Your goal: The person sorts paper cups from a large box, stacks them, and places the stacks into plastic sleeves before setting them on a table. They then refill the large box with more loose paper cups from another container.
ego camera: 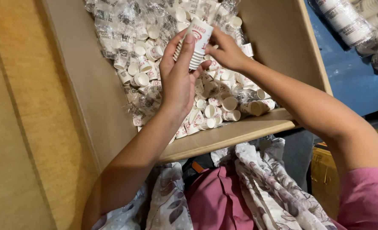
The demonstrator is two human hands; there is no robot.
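Left hand [178,76] grips one nested stack of white red-printed paper cups [196,42], right hand [227,51] pinching its side, above the brown cardboard box [91,85] of loose cups.

Background left of the hands: a tan, fibrous surface [14,127] fills the whole left side of the view, with faint diagonal lines running through it; whether it is floor covering or board cannot be told. To the right of the hands, beyond the cardboard wall, lies a blue surface [350,81] with a soft glossy sheen from overhead light. At the upper right on it lie clear plastic sleeves of stacked white cups [355,21]. Lower right, near the person's pink sleeve, stands a yellow-brown object [321,170], partly hidden. Lighting is even and bright, without hard shadows.
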